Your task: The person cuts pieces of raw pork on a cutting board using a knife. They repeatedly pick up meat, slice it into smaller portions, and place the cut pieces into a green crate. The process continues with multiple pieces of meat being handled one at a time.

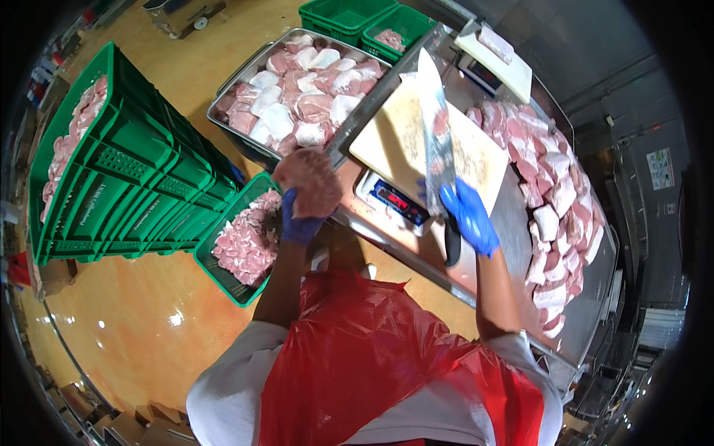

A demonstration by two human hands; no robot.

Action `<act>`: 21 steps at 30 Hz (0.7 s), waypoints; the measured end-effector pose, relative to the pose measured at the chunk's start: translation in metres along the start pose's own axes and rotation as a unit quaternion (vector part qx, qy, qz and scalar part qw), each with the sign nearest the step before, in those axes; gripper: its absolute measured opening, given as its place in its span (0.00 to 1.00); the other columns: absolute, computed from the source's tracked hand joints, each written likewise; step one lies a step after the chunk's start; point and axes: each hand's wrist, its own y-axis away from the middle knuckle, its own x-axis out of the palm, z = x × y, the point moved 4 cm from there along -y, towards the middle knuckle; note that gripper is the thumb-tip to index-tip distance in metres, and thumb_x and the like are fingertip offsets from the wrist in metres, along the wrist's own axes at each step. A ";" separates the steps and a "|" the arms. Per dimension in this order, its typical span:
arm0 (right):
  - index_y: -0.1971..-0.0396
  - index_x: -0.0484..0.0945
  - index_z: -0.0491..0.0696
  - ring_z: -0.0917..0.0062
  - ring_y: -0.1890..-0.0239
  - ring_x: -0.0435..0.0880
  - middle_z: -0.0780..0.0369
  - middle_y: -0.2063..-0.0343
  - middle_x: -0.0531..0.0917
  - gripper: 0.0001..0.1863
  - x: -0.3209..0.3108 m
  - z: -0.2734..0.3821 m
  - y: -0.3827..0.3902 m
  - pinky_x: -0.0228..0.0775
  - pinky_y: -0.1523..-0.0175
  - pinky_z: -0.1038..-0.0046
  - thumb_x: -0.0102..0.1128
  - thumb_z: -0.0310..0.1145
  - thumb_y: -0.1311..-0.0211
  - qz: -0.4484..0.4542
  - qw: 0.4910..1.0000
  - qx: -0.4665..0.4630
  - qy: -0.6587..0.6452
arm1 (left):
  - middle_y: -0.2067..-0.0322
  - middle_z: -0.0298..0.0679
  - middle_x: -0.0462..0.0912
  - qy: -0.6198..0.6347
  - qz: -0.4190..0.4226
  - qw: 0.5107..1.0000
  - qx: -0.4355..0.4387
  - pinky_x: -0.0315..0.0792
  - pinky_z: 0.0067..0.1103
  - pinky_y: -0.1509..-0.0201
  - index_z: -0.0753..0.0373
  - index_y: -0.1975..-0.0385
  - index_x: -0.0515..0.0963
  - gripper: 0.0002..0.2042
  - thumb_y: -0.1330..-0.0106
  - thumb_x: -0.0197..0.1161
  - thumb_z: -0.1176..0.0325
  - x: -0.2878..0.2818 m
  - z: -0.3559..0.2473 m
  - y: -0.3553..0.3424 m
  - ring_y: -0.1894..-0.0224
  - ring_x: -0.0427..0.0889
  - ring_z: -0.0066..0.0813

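My left hand [300, 224], in a blue glove, holds up a slab of raw meat [314, 181] beside the near edge of the steel table, over the gap by the low green crate. My gloved right hand [471, 217] is closed on a large knife [437, 130] near where blade meets handle. The black handle end sticks out below the palm. The long, smeared blade points away over a cream cutting board [398, 123]. Under the board's near edge sits a scale [392, 201] with a lit red display.
On the right, a long heap of meat pieces [554, 212] covers the table. A steel tub [221, 111] of meat cuts stands at the far left of the board. Stacked green crates [141, 171] and a low crate [210, 262] of trimmings are left. A second scale [513, 74] is behind.
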 end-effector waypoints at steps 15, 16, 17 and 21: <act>0.43 0.72 0.39 0.70 0.53 0.84 0.54 0.53 0.84 0.20 -0.058 -0.081 0.095 0.74 0.46 0.67 0.50 0.39 0.23 -0.177 0.959 0.030 -0.219 | 0.58 0.43 0.81 -0.695 0.001 0.608 0.384 0.72 0.31 0.44 0.62 0.56 0.80 0.15 0.39 0.68 0.62 0.110 -0.071 -0.316 0.54 0.80 0.42; 0.42 0.71 0.39 0.70 0.54 0.84 0.53 0.53 0.84 0.21 -0.059 -0.098 0.114 0.74 0.46 0.67 0.50 0.40 0.23 -0.196 0.956 0.042 -0.216 | 0.60 0.44 0.82 -0.727 0.072 0.571 0.375 0.74 0.31 0.46 0.62 0.59 0.81 0.14 0.40 0.69 0.63 0.120 -0.022 -0.314 0.56 0.81 0.42; 0.42 0.71 0.39 0.70 0.54 0.84 0.54 0.53 0.84 0.22 -0.062 -0.115 0.138 0.74 0.46 0.67 0.51 0.41 0.24 -0.228 0.949 0.060 -0.208 | 0.62 0.44 0.83 -0.749 0.135 0.537 0.364 0.76 0.30 0.48 0.63 0.61 0.83 0.12 0.41 0.70 0.64 0.134 0.032 -0.305 0.58 0.82 0.42; 0.40 0.70 0.40 0.72 0.55 0.83 0.55 0.54 0.84 0.25 -0.073 -0.167 0.246 0.73 0.48 0.69 0.52 0.45 0.25 -0.325 0.907 0.114 -0.242 | 0.60 0.53 0.82 -0.784 0.279 0.446 0.328 0.74 0.35 0.45 0.62 0.60 0.83 0.16 0.43 0.70 0.59 0.208 0.195 -0.267 0.51 0.80 0.52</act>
